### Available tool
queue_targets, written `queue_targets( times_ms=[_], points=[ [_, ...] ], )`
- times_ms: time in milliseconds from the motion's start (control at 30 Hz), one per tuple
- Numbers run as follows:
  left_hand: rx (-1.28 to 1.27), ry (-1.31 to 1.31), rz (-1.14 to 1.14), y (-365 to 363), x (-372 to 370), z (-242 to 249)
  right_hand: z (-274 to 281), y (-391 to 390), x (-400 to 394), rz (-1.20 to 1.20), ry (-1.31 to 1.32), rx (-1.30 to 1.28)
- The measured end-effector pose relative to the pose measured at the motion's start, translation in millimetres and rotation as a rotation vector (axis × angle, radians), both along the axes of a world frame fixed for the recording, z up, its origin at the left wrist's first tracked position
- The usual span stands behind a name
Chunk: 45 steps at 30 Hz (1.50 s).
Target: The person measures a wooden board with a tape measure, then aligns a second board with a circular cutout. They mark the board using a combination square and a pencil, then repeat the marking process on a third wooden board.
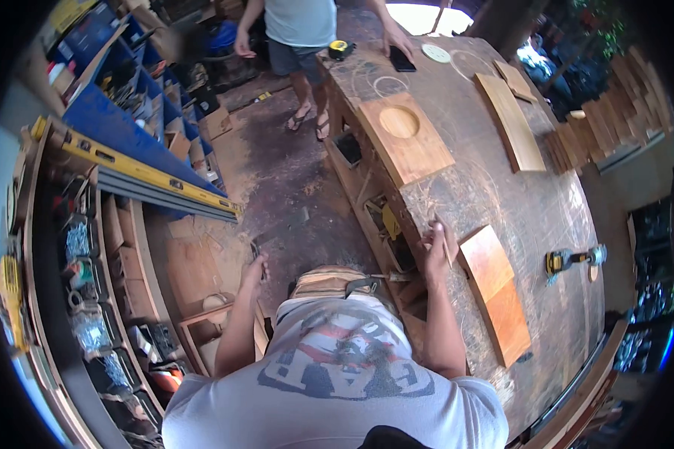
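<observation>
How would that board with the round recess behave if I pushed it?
The board would probably stay stiff, looking like thick wood. Lying flat on the table, it would likely slide rather than roll. Pushed over the edge right beside it, it might tip off.

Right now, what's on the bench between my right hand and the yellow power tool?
In the head view, an orange-brown board lies between your right hand and the power tool, then bare benchtop.

A thin, pale, pencil-like stick [448, 256] sits tilted between fingers of my right hand [436, 248]. Just right of that hand, a rectangular wooden board [496, 299] lies flat and slanted, two-toned, deeper orange nearer me.
</observation>
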<state>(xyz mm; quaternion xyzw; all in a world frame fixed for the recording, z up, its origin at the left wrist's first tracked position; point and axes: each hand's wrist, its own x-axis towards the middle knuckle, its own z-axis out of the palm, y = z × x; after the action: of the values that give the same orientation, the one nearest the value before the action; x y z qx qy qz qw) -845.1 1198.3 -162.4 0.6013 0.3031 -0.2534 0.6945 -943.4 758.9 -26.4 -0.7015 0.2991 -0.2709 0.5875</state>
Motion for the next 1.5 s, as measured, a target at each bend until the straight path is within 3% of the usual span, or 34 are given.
queue_targets(
  times_ms=[67, 200, 267, 433, 533, 600, 667, 700, 767, 900, 1000, 1133, 1267, 1500],
  points=[
    [-0.05, -0.183, 0.031, -1, 31, 18, -12, -8, -8, -0.065, -0.053, -0.131],
    [0.047, -0.394, -0.021, -26, 62, 75, -28, -20, -32, -0.182, 0.02, -0.641],
    [0.053, -0.424, -0.104, -43, 53, 94, -30, -18, -53, -0.134, 0.109, -0.562],
    [0.039, -0.384, -0.442, -85, 4, 123, 1, 31, -78, -0.103, -0.145, -0.749],
    [0.104, -0.439, -0.708, -109, -14, 140, 25, 45, -100, -0.233, -0.099, -0.561],
    [0.069, -0.55, -0.774, -123, -26, 112, 54, 48, -104, -0.211, -0.07, -0.827],
    [0.191, -0.694, -0.879, -136, -39, 120, 80, 58, -108, -0.096, 0.037, -0.82],
    [0.225, -0.601, -1.001, -142, -42, 138, 85, 59, -109, -0.017, 0.114, -0.914],
    [0.12, -0.728, -0.996, -161, -57, 144, 89, 51, -117, 0.058, 0.287, -1.021],
    [0.043, -0.83, -0.971, -193, -75, 162, 87, 42, -119, 0.101, 0.481, -0.851],
    [-0.098, -0.617, -0.933, -226, -77, 177, 90, 26, -124, 0.129, 0.539, -0.813],
    [-0.156, -0.578, -1.037, -291, -75, 168, 85, -17, -143, 0.003, 0.408, -0.884],
    [-0.424, -0.447, -1.282, -352, -80, 184, 73, -62, -194, -0.339, 0.371, -0.837],
    [-0.354, -0.413, -1.439, -404, -105, 169, 64, -77, -301, -0.797, 0.41, -0.656]
  ],
)
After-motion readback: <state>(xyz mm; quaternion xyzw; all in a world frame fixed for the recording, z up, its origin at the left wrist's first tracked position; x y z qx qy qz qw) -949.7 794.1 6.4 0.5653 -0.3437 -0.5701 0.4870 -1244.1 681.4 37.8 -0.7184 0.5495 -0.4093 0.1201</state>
